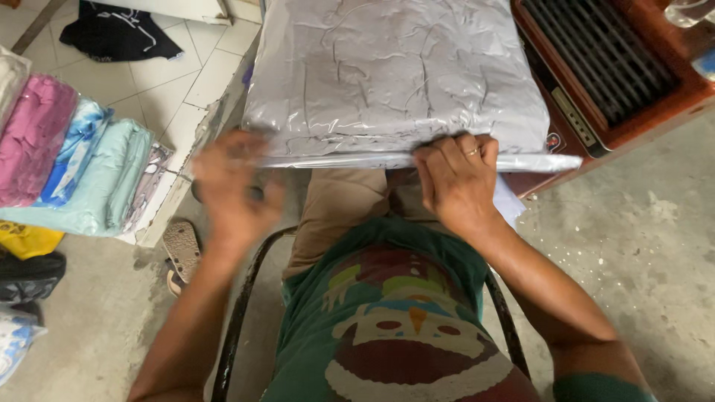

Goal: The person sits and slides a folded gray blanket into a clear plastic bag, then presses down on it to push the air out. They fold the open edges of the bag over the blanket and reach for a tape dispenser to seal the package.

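Both hands are at the near edge of the clear plastic bag (395, 82) holding a folded grey garment, which lies flat on the tabletop (223, 112). Right hand (456, 182) pinches the open flap, fingers closed on the film. Left hand (232, 190) is blurred; its grip I cannot tell. Best to keep the flap taut and press evenly along the edge. Folded clothes (74, 167) stack well left.

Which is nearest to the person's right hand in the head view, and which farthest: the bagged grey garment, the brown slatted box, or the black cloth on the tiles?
From the right hand:
1. Bagged grey garment, under its fingers at the near edge.
2. Brown slatted box, to the upper right.
3. Black cloth, far upper left on the tiled floor.
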